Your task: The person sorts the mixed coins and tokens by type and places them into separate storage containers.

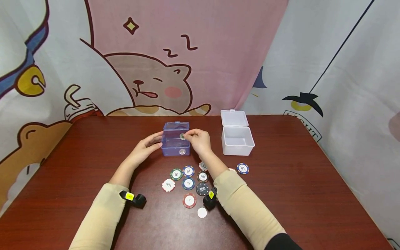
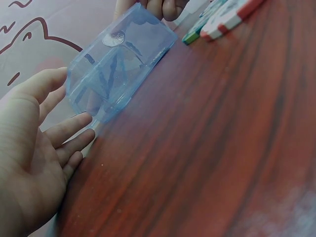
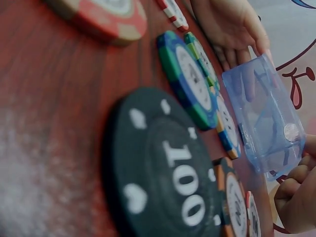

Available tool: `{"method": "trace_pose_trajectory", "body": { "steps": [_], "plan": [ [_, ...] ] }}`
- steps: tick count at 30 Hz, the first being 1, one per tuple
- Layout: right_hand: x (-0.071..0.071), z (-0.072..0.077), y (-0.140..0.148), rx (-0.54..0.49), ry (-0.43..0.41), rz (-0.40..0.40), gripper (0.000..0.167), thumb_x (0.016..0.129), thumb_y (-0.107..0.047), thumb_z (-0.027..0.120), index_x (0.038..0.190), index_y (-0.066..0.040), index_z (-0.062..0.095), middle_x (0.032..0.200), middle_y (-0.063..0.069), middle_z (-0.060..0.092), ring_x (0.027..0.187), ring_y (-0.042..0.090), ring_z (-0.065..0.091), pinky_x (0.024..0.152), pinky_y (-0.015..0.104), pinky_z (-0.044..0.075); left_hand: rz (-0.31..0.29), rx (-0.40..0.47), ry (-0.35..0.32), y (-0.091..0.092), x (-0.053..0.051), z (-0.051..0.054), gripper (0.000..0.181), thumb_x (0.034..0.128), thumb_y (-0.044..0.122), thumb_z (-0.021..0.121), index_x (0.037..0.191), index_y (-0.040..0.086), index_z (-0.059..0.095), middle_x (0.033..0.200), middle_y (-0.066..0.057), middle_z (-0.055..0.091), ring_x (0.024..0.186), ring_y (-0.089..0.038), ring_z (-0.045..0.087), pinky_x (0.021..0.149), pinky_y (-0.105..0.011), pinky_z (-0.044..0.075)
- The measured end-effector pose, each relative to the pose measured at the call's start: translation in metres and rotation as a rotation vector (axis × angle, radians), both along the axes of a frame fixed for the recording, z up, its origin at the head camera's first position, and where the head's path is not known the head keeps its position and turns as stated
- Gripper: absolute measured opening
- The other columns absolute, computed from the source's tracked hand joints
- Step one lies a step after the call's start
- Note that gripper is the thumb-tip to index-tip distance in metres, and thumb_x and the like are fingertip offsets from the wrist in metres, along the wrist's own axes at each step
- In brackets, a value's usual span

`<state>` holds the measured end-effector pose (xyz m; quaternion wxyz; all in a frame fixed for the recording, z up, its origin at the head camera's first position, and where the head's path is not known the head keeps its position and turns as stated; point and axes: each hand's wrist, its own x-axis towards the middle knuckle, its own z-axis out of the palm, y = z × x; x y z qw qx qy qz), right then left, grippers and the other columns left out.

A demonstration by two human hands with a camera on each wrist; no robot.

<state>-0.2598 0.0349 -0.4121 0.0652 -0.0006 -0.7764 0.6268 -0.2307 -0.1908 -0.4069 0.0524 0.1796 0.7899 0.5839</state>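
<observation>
The left hand, fingers extended, touched the blue box, presumably steadying it on the counter; the right hand pinched a coin-like disc at its opening, apparently aligned with the interior.

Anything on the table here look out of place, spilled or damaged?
Nothing looks clearly spilled or damaged; the blue box and white box stand upright and open. One mild oddity: the white disc nearest the person looks blank in the head view, while the nearby poker chips have coloured rims and printed centres.
</observation>
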Motion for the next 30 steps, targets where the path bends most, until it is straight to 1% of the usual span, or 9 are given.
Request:
{"method": "trace_pose_trajectory", "body": {
  "steps": [6, 10, 15, 20, 26, 30],
  "plan": [
    [0.000, -0.004, 0.001, -0.015, 0.059, 0.022, 0.007, 0.080, -0.003, 0.075, 0.081, 0.002, 0.070, 0.051, -0.005, 0.040, 0.047, 0.006, 0.034, 0.045, 0.021, 0.026, 0.002, 0.005, 0.000, 0.000, 0.001, 0.000, 0.052, 0.0943, 0.006, 0.057, 0.142, -0.004, 0.040, 0.134, -0.030, 0.047, 0.124, -0.039, 0.045, 0.100, -0.052, 0.033],
    [0.001, -0.003, 0.002, 0.020, 0.068, 0.025, 0.009, 0.081, -0.005, 0.076, 0.084, 0.002, 0.071, 0.052, -0.004, 0.040, 0.049, 0.006, 0.035, 0.046, 0.021, 0.027, 0.001, 0.006, -0.001, 0.000, 0.000, 0.000, 0.052, 0.0943, 0.005, 0.057, 0.142, -0.005, 0.039, 0.134, -0.030, 0.047, 0.124, -0.040, 0.044, 0.100, -0.052, 0.033],
    [0.004, 0.003, 0.005, 0.071, 0.078, 0.041, 0.012, 0.081, -0.008, 0.076, 0.089, 0.001, 0.073, 0.053, -0.004, 0.042, 0.049, 0.007, 0.036, 0.046, 0.021, 0.028, 0.000, 0.011, -0.002, 0.001, 0.001, 0.001, 0.051, 0.0942, 0.004, 0.057, 0.142, -0.005, 0.039, 0.134, -0.031, 0.047, 0.125, -0.042, 0.044, 0.100, -0.052, 0.033],
    [0.008, 0.010, 0.010, 0.091, 0.105, 0.064, 0.012, 0.082, -0.010, 0.076, 0.089, -0.001, 0.073, 0.054, -0.003, 0.043, 0.050, 0.007, 0.037, 0.046, 0.022, 0.028, -0.002, 0.016, -0.002, 0.001, 0.002, 0.001, 0.051, 0.0946, 0.004, 0.056, 0.141, -0.006, 0.039, 0.134, -0.031, 0.046, 0.125, -0.043, 0.043, 0.100, -0.053, 0.032],
    [0.019, 0.020, 0.018, 0.079, 0.123, 0.097, 0.012, 0.082, -0.012, 0.075, 0.090, -0.003, 0.073, 0.054, -0.003, 0.042, 0.051, 0.009, 0.036, 0.046, 0.023, 0.027, -0.002, 0.019, -0.005, 0.001, 0.001, 0.000, 0.050, 0.0949, 0.004, 0.055, 0.141, -0.007, 0.039, 0.135, -0.032, 0.045, 0.126, -0.044, 0.041, 0.101, -0.053, 0.031],
    [0.028, 0.025, 0.024, 0.089, 0.125, 0.131, 0.011, 0.083, -0.013, 0.075, 0.090, -0.005, 0.074, 0.053, -0.002, 0.041, 0.050, 0.009, 0.036, 0.046, 0.024, 0.027, -0.002, 0.018, -0.002, 0.001, 0.001, 0.000, 0.050, 0.0948, 0.004, 0.056, 0.141, -0.007, 0.039, 0.135, -0.032, 0.045, 0.126, -0.044, 0.041, 0.101, -0.054, 0.031]
  ]
}}
